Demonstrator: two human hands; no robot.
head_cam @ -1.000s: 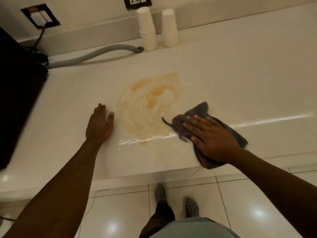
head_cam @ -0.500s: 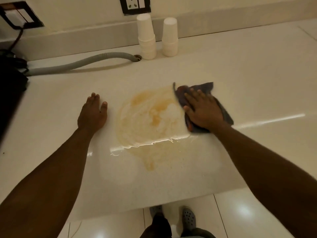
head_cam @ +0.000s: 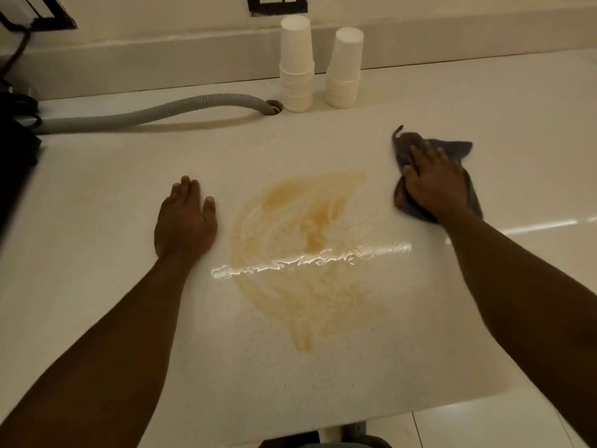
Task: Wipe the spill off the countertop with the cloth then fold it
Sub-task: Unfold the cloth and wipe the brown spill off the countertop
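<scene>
A wide orange-brown spill [head_cam: 307, 250] is smeared across the middle of the pale countertop [head_cam: 97, 221], trailing toward the front edge. My right hand [head_cam: 433, 184] presses flat on a dark grey cloth [head_cam: 458, 147], bunched up just right of the spill's upper edge. My left hand [head_cam: 185, 221] rests palm down on the counter, just left of the spill, fingers together and holding nothing.
Two stacks of white paper cups [head_cam: 297, 63] [head_cam: 344, 67] stand by the back wall. A grey ribbed hose [head_cam: 155, 113] runs from the left into a hole in the counter. A dark appliance [head_cam: 16, 156] sits at far left. Floor tiles show below the front edge.
My right hand has slid the cloth from the near right edge of the spill up and away to the right. The spill's right side looks thinner and streaked. The left hand stays planted.
</scene>
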